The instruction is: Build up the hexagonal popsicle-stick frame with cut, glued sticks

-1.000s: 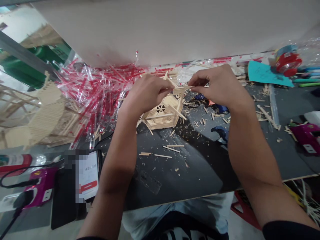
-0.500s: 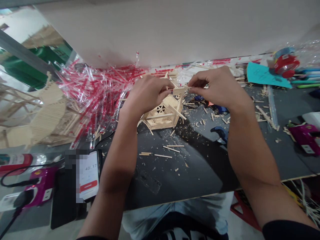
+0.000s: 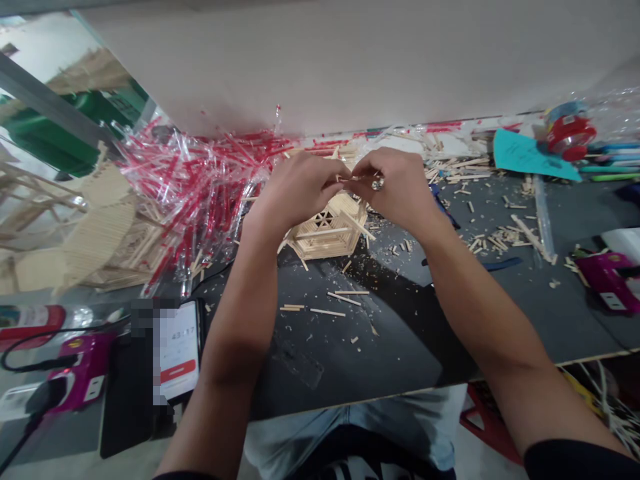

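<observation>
Hands met above the far side of a many-sided wooden stick frame (image 3: 325, 249), left hand (image 3: 295, 193) and right hand (image 3: 403, 193) both drawn into a pinch; what lay between the tips could not be told, since the fingers hid it, and a glinting thing (image 3: 378, 184) at the right hand was too small to name; such a tip-to-tip hold seemed suited to small parts; the wrists bent inward and the forearms slanted together from the near edge, elbows wide, leaving the frame in view between them; it stood past the middle of the worktop (image 3: 365, 380), toward the far edge, probably for room to work over it; loose sticks (image 3: 327, 312) lay between it and the near edge, likely as handy stock; a blue-handled tool (image 3: 503, 264) showed beside the right forearm; clear-and-red plastic sleeves (image 3: 200, 180) heaped toward the far left corner; a phone (image 3: 183, 353) lay screen up toward the near left, perhaps for easy reading; a turquoise note (image 3: 530, 157) lay toward the far right corner.
</observation>
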Tool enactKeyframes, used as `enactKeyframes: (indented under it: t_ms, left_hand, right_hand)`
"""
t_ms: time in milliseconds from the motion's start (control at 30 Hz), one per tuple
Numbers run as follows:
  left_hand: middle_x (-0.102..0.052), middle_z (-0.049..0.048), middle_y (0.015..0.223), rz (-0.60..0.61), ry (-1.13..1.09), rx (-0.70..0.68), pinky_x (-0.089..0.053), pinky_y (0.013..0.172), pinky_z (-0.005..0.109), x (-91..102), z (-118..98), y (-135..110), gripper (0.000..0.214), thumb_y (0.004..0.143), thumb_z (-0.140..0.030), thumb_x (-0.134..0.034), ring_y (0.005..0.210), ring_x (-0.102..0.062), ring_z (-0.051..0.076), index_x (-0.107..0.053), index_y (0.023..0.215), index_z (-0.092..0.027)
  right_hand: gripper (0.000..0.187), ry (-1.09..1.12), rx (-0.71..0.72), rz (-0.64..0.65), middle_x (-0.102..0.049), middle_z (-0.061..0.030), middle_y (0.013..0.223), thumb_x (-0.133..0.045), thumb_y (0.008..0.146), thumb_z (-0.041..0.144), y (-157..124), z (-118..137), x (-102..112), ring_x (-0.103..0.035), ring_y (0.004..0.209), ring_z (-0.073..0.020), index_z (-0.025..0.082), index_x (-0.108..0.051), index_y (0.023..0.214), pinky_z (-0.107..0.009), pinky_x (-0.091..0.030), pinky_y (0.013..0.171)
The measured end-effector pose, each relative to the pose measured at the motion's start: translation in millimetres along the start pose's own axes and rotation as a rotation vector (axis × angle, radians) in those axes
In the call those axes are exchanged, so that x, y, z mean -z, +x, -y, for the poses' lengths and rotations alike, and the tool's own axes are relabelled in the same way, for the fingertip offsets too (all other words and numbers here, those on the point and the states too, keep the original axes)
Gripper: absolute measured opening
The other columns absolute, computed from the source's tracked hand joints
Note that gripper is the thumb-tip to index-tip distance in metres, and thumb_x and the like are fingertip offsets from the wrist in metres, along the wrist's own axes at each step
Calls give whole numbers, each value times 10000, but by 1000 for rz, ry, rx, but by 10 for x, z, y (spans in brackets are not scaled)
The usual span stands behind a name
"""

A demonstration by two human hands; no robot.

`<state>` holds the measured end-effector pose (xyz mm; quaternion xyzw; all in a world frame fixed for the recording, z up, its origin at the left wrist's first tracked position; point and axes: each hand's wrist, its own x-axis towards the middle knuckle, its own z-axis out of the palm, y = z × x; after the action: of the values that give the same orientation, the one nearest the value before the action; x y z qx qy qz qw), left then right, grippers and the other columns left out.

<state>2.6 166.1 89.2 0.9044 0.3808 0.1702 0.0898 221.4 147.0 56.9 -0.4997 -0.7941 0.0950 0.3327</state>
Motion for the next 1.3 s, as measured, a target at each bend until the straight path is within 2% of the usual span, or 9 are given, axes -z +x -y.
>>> enactKeyframes:
  t_ms: [233, 400, 500, 700, 900, 1067, 1200, 1300]
  left_hand:
    - [-842, 56, 1106, -8, -8, 15, -529, 1070, 426, -7, 12, -9, 296, 1067, -330, -606, 1164, -751, 285, -822, 1266, -286]
    - [-850, 52, 1090, -28, -38, 3, -536, 1063, 426, -19, 39, -8, 290, 1042, -322, -623, 1164, -760, 290, -833, 1240, -299]
    - [-851, 61, 1069, -26, -43, -8, -543, 1053, 423, -13, 40, -2, 291, 1037, -316, -624, 1166, -763, 292, -839, 1231, -286]
    - [-857, 77, 1100, 3, -24, 21, -549, 1061, 433, 1, 20, 10, 304, 1046, -304, -619, 1139, -762, 288, -838, 1255, -274]
    - [-863, 76, 1074, 2, -20, -20, -564, 1017, 406, -2, 52, 13, 325, 1042, -300, -613, 1091, -769, 262, -829, 1281, -259]
    - [-861, 87, 1058, 7, -15, -42, -568, 978, 404, 5, 67, 15, 297, 1039, -307, -607, 1051, -777, 259, -841, 1210, -248]
    - [-859, 80, 1065, -5, -22, -43, -566, 984, 401, -6, 82, 23, 270, 1036, -309, -610, 1045, -775, 250, -845, 1159, -262]
    - [-859, 70, 1065, -17, -23, -41, -563, 995, 395, -17, 88, 29, 270, 1040, -305, -603, 1046, -773, 243, -846, 1154, -274]
  right_hand:
    - [124, 40, -61, 6, -830, -61, 935, -697, 926, 229, -13, 58, 78, -765, 882, -248, 217, -820, 924, -416, -572, 886]
    - [178, 57, -149, 87, -853, -57, 982, -698, 915, 235, -29, 127, 225, -788, 992, -286, 262, -867, 962, -439, -595, 937]
    - [199, 23, -152, 114, -861, -65, 1003, -687, 919, 208, -36, 117, 323, -791, 973, -288, 252, -875, 967, -462, -600, 953]
    - [153, -11, -170, 134, -840, -77, 916, -737, 907, 253, -70, -56, 531, -789, 908, -297, 246, -884, 947, -501, -610, 924]
    - [156, -49, -166, 131, -795, -55, 785, -768, 899, 366, -125, -327, 668, -772, 850, -290, 253, -875, 910, -512, -614, 908]
    - [181, -107, -165, 125, -792, -67, 764, -740, 920, 408, -162, -463, 813, -772, 869, -319, 281, -841, 840, -512, -615, 890]
    - [195, -43, -234, 43, -809, -88, 797, -768, 947, 443, -175, -367, 859, -777, 876, -315, 284, -814, 845, -487, -604, 867]
    - [155, 61, -306, -178, -841, -108, 891, -756, 960, 401, -155, -209, 828, -780, 826, -300, 270, -803, 890, -473, -604, 781]
